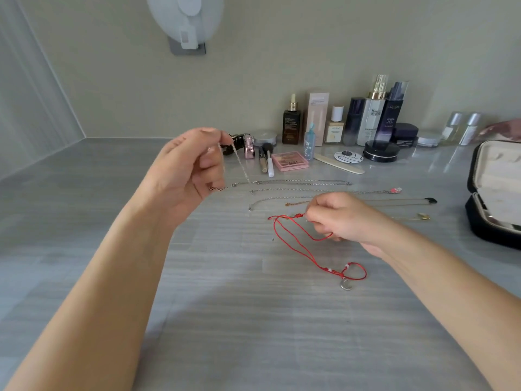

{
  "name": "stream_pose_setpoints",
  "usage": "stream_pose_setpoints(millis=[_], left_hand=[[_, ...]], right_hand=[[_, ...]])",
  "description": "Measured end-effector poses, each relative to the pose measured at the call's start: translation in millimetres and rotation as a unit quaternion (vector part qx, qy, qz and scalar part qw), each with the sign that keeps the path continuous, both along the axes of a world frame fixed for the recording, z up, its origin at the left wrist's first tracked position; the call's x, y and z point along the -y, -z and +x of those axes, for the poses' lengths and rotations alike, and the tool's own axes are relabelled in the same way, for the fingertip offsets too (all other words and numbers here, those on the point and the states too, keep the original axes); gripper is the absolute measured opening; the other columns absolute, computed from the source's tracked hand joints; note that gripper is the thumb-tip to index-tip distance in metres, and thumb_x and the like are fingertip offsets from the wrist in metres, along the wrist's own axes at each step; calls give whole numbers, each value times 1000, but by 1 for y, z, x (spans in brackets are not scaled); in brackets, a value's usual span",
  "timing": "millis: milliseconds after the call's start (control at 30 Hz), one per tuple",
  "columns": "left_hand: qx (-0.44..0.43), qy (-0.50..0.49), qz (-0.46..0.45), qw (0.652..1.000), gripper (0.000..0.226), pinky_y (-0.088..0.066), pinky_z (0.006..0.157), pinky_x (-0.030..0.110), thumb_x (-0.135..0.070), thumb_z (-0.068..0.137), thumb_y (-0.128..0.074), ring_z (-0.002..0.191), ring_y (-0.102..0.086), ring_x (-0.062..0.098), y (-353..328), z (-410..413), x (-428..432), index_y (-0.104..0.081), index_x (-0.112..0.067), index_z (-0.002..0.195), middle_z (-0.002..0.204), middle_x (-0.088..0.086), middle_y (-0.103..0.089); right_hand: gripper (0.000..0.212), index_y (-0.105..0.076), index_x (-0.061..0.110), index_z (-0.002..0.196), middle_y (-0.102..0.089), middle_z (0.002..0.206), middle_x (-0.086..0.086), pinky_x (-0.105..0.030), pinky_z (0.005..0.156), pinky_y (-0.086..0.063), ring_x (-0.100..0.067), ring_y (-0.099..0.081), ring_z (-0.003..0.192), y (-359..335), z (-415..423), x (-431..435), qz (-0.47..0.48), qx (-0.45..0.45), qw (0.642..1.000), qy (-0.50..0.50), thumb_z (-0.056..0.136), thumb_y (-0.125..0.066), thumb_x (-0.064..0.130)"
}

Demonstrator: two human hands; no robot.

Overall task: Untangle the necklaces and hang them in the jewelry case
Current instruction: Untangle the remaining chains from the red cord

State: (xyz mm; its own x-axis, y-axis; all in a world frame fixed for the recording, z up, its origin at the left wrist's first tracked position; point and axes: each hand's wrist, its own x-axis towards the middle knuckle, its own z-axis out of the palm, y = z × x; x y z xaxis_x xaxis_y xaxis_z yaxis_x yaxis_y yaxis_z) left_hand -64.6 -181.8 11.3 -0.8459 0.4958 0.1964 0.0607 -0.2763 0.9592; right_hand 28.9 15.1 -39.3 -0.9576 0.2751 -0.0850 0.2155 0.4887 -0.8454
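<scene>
My left hand [187,167] is raised above the grey table and pinches a thin silver chain [239,165] that hangs down to the surface. My right hand [342,218] rests on the table and pinches the red cord necklace [298,244] near its knot. The cord loops toward me and ends at a silver crescent pendant [346,284]. Several silver and gold chains [304,182] lie stretched in rows behind my right hand. The black jewelry case [490,193] stands open at the right edge, its pale lining showing.
Cosmetic bottles and jars [372,119] line the back wall. A pink eyeshadow palette [289,161], brushes, a nail file [338,163] and a round compact lie in front of them. A white fan [184,21] hangs on the wall.
</scene>
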Motion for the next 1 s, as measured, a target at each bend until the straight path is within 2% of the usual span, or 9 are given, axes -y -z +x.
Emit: stream_pose_setpoints(millis=[133,300,400,467,567,667,800,900,1000], left_hand=[[20,9,44,999,34,-34,46,20,-16,92,-42,39,-27,8,1,0,-2,-60,-19,63,50,-7,-35],[50,-2,135,990,29,-35,47,19,-18,92,-41,44,-32,7,-1,-3,-1,-56,-20,68,55,-8,-42],[53,-10,144,988,27,-32,46,19,-18,93,-41,46,-35,7,0,-7,0,-56,-20,70,59,-8,-45],[52,-8,129,990,27,-32,45,19,-18,93,-41,47,-37,8,2,-7,-1,-56,-20,71,61,-7,-45],[48,-5,112,993,26,-32,44,18,-18,93,-42,47,-40,7,5,-6,-4,-57,-19,72,62,-7,-46],[43,3,105,994,24,-32,44,18,-18,93,-42,47,-40,7,7,-5,-6,-57,-18,75,63,-6,-46],[59,-11,123,991,23,-35,45,18,-17,93,-42,48,-41,7,8,-8,-5,-58,-18,77,65,-6,-47],[98,-52,160,981,19,-37,46,19,-18,92,-46,48,-44,8,10,-15,-1,-59,-18,78,65,-5,-49],[137,-86,195,967,14,-39,47,19,-19,91,-50,49,-45,9,12,-22,4,-60,-17,80,67,-4,-49]], right_hand=[[23,-51,19,62,-46,51,5,-14,43,-31,-2,-39,40,1,0,1,32,17,999,-15,85,-50,14],[23,-51,15,59,-51,48,5,-24,53,-33,-11,-42,49,5,0,2,82,15,995,-44,82,-52,14],[19,-54,16,65,-54,49,6,-19,49,-33,-1,-41,40,7,-1,4,109,24,992,-66,84,-52,15],[19,-58,14,72,-56,52,6,-17,48,-33,0,-42,39,9,-2,5,130,-2,990,-63,88,-52,22],[30,-64,14,84,-63,78,1,-27,60,-36,-9,-51,62,16,-3,8,212,-97,972,-16,88,-52,40],[28,-65,27,84,-51,92,13,-26,70,-38,-1,-48,72,23,2,22,237,-161,957,-51,77,-59,53],[16,-65,24,79,-50,89,12,-27,74,-39,-9,-49,79,31,0,35,307,-141,933,-123,78,-66,40],[12,-58,26,70,-52,79,10,-28,73,-43,-10,-52,73,23,1,29,303,-109,935,-151,80,-62,29],[20,-53,27,61,-55,61,11,-14,56,-40,2,-53,54,11,5,18,287,-34,942,-169,78,-64,23]])
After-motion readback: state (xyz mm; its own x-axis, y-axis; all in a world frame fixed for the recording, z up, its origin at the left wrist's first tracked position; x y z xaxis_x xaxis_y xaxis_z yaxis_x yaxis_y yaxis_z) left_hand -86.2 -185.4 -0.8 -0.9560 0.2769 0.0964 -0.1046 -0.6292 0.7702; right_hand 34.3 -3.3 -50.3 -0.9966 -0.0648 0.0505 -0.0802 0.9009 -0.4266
